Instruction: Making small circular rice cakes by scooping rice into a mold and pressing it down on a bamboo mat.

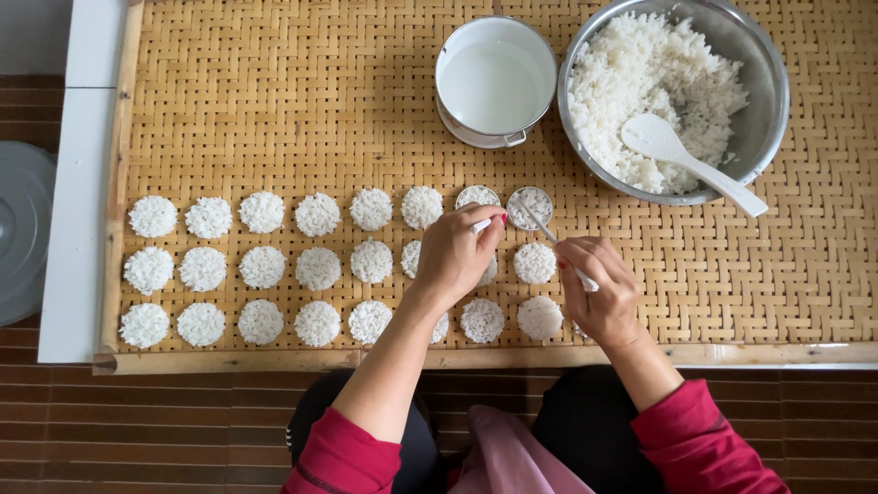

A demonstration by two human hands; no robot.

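The right hand [599, 293] gripped a slim white spoon [549, 233], whose long axis slanted up-left into a small round metal ring mould [530, 206] just beyond it. The left hand [453, 256], equally near, pinched the neighbouring rice-filled ring mould [477, 196].

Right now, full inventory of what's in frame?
woven mat: 1, tan, on the white board, wood-edged
rice discs: about twenty-three visible, white, three rows on the mat's near half; some hidden by the hands
ring moulds: 2, metal, filled with rice, at the right end of the top row
large bowl: 1, steel, top right, holds cooked rice
rice paddle: 1, white, resting in the large bowl
small pot: 1, white, beside the bowl, holds clear liquid
round lid: 1, grey, left edge, off the board
left hand: at the left ring mould
right hand: holding a spoon, tip in the right ring mould
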